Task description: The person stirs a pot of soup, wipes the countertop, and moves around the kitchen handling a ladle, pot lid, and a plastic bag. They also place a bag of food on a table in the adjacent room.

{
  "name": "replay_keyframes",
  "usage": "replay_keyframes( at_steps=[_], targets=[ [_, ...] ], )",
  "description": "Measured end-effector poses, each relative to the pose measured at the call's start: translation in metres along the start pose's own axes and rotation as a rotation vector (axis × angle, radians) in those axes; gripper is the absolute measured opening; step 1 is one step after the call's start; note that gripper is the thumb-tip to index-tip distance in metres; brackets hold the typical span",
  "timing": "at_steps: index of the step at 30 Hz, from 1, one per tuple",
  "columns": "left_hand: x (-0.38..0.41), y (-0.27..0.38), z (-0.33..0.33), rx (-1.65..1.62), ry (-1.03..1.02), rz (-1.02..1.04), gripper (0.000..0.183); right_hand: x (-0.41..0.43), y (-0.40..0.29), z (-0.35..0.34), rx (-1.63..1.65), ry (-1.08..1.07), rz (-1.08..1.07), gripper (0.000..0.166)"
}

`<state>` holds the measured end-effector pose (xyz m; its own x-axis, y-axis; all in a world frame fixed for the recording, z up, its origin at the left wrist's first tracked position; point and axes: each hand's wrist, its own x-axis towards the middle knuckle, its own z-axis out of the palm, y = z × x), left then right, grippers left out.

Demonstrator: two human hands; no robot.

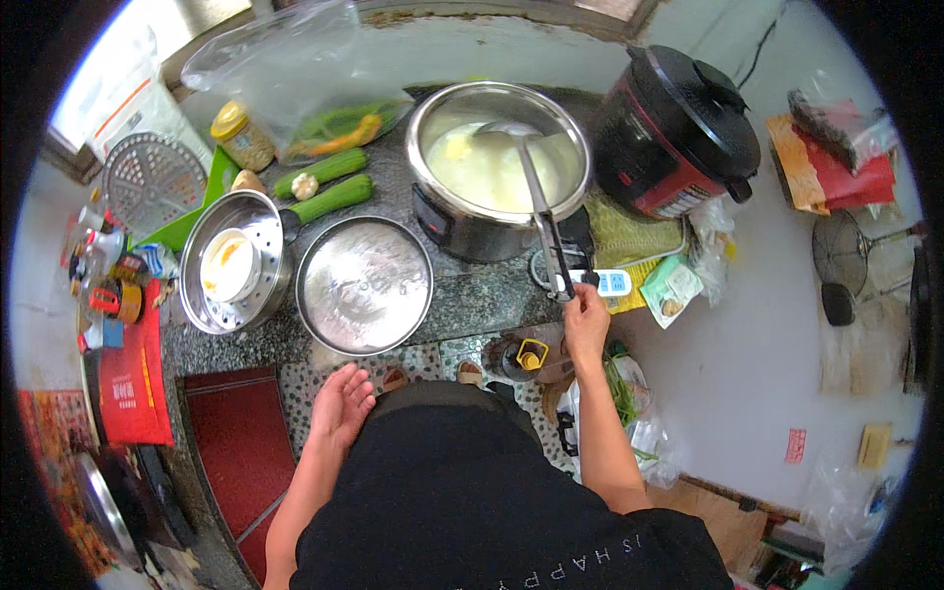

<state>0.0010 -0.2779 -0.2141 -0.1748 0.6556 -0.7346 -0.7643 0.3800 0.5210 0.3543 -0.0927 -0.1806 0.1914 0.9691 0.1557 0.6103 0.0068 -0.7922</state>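
Note:
My right hand (586,324) is at the counter's front edge, fingers bent, beside the handle end of a metal ladle (532,173) and a black plug-like part on a white power strip (613,282). Whether it grips either is unclear. The ladle leans over the rim of a steel inner pot (414,151), its bowl partly in pale, cloudy liquid (479,173). My left hand (343,405) hangs before the counter, palm turned up and empty. Near its fingertips lies a round, shallow steel pan or lid (365,287). Left of that, a perforated steel steamer (193,284) holds a stained white bowl (243,273).
A black-and-red electric pressure cooker (667,140) stands at the back right. Two green zucchini-like vegetables (335,198), a garlic bulb (304,186) and a plastic bag of peppers (332,129) lie at the back left. A yellow-capped bottle (528,360) stands on the floor.

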Motion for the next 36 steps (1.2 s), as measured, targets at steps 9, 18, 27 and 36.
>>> replay_keyframes(
  at_steps=[9,18,27,36],
  targets=[
    [0.03,0.062,0.16,0.17,-0.335,0.214,0.043,-0.013,0.041,0.0,0.068,0.019,0.115,0.016],
    [0.127,0.06,0.198,0.335,-0.386,0.32,0.047,0.018,0.041,-0.014,-0.206,0.12,0.032,0.045],
    [0.122,0.069,0.224,0.052,-0.14,0.123,0.035,0.046,0.045,-0.013,-0.377,0.007,0.002,0.053],
    [0.114,0.071,0.23,0.007,-0.06,0.041,0.032,0.056,0.044,-0.011,-0.54,-0.05,-0.036,0.041]
  ],
)
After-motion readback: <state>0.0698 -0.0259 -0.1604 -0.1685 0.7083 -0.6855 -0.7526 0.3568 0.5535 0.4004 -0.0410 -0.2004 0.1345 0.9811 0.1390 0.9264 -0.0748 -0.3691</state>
